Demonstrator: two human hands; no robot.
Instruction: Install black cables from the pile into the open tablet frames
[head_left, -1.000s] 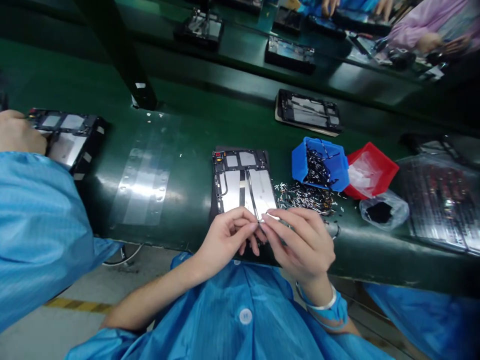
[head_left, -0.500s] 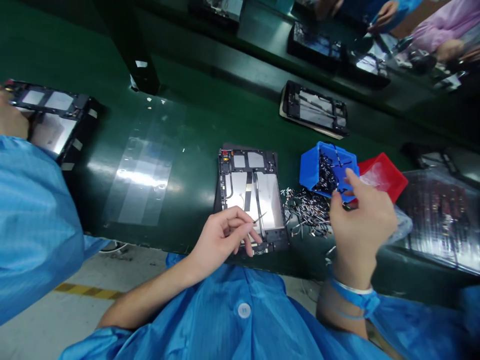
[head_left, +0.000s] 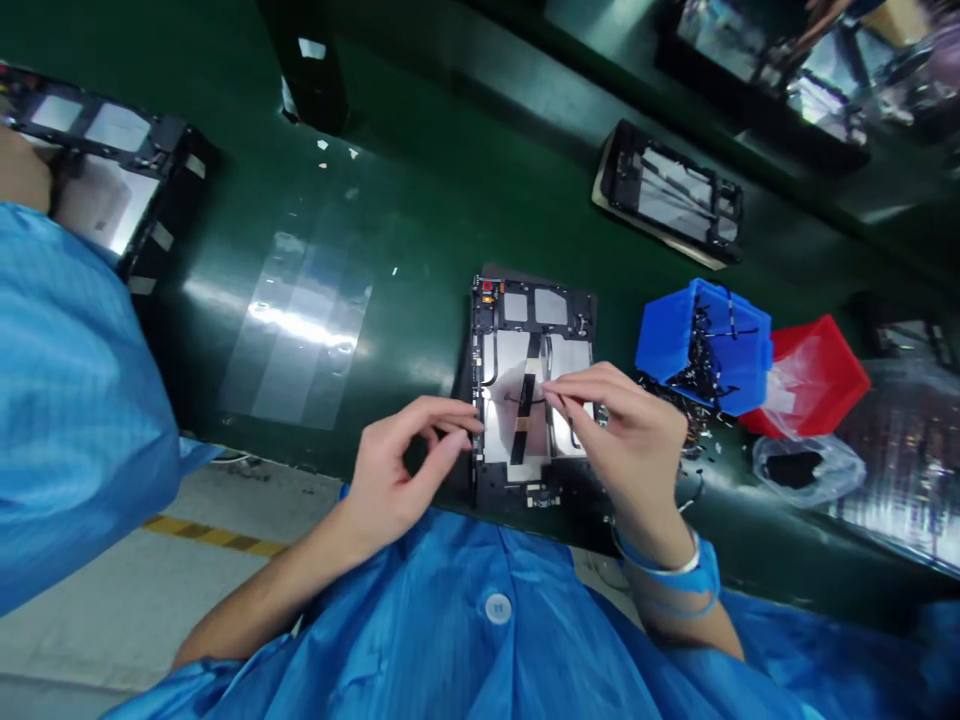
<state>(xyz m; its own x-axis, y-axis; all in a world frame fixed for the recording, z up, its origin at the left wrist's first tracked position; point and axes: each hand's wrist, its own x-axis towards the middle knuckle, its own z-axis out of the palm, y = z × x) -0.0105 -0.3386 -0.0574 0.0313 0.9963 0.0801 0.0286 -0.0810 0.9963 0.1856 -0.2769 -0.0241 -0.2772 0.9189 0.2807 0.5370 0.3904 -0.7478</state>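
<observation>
Both hands pinch over the tablet frame, its long axis running away from the person.

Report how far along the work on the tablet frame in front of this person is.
Done: the tablet frame lies open on the green belt, with a dark strip down its middle. In hand: the right hand pinches a thin cable over the frame; the left hand steadies its left edge. Left: the cable is not yet seated, and more lie by the blue bin.

An open tablet frame lies flat at the belt's near edge, silver plates showing, a thin black cable across its middle.
</observation>
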